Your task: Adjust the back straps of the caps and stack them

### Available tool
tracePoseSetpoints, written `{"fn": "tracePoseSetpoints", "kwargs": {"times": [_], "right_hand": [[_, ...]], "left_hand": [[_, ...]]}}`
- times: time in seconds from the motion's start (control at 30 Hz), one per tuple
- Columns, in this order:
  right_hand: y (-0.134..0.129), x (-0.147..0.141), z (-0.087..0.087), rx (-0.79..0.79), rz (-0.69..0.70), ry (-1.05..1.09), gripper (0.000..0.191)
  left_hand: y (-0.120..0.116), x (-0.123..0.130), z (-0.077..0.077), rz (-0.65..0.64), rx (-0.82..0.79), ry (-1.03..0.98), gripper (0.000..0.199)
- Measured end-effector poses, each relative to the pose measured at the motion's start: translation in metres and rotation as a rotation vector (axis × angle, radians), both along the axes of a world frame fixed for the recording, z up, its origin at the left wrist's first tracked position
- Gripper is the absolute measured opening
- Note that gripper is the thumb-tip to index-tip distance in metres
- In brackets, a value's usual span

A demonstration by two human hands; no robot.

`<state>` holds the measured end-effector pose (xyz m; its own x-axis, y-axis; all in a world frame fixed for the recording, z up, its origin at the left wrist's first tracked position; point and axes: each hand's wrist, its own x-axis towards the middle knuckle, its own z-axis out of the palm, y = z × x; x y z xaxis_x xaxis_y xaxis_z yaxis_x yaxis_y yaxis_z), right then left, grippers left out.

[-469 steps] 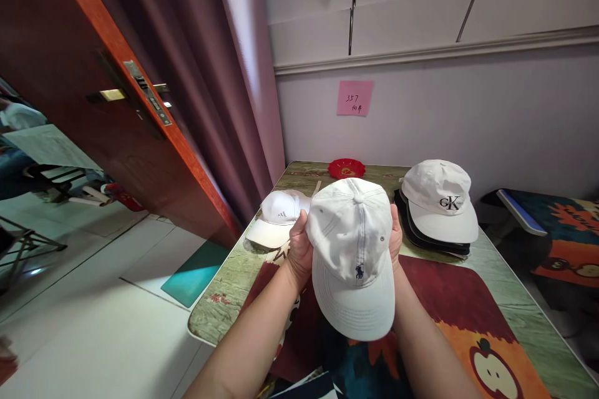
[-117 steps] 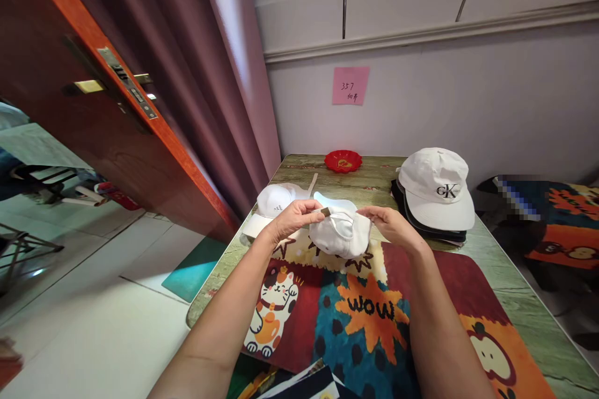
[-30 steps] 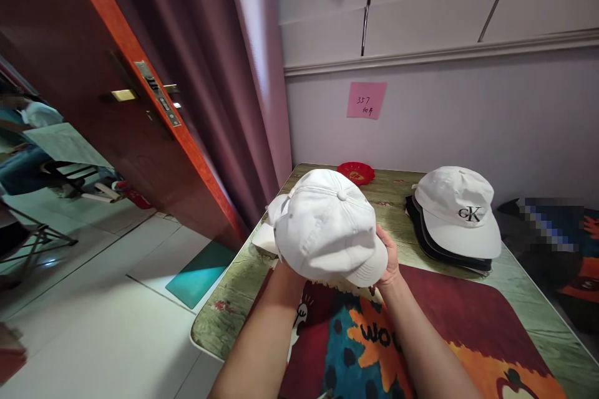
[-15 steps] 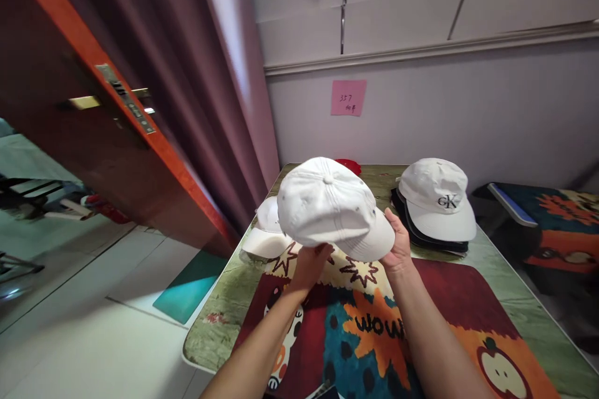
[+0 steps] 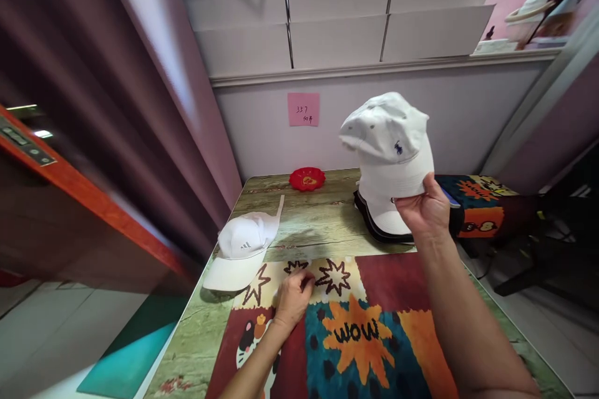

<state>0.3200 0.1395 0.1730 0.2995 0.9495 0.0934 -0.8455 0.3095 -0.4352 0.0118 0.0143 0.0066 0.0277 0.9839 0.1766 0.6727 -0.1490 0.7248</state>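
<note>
My right hand (image 5: 427, 211) grips a white baseball cap (image 5: 393, 143) by its brim, raised over the right side of the table. The cap has a small dark blue emblem on its front. Just below and behind it is a stack of caps (image 5: 381, 218), a white one on top of dark ones, partly hidden by the held cap. My left hand (image 5: 294, 294) is low over the patterned mat (image 5: 327, 349), its fingers curled together with nothing visible in them. Left of it lies another white cap (image 5: 241, 246) with a striped logo, its back strap sticking up.
A red scalloped dish (image 5: 307, 179) sits at the table's back edge, under a pink note (image 5: 303, 110) on the wall. A purple curtain (image 5: 154, 106) and an orange-edged door (image 5: 93, 199) stand on the left. Beyond the table's right edge is another patterned surface (image 5: 486, 199).
The cap, held in both hands before, has moved right and up in my right hand alone, its front now showing. My left hand has let go and dropped to the mat. The view has swung right.
</note>
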Motion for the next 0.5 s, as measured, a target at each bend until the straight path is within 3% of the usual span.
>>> {"fn": "tracePoseSetpoints", "kwargs": {"times": [0.1, 0.2, 0.27, 0.37, 0.5], "right_hand": [[0.024, 0.02, -0.01, -0.069, -0.056, 0.032, 0.027], [0.034, 0.03, -0.046, -0.318, -0.119, 0.067, 0.025], [0.032, 0.031, -0.073, -0.425, -0.082, 0.044, 0.029], [0.024, 0.03, -0.102, -0.451, -0.043, 0.023, 0.028], [0.023, 0.033, -0.115, -0.431, -0.011, 0.008, 0.02]], "left_hand": [[-0.001, 0.0, 0.0, 0.002, 0.007, 0.046, 0.02], [-0.001, -0.001, 0.0, -0.001, 0.015, 0.064, 0.023], [-0.001, -0.001, 0.001, -0.008, 0.02, 0.061, 0.023], [-0.001, -0.002, 0.002, -0.018, 0.017, 0.051, 0.022], [-0.001, -0.003, 0.001, -0.028, 0.011, 0.035, 0.023]]}}
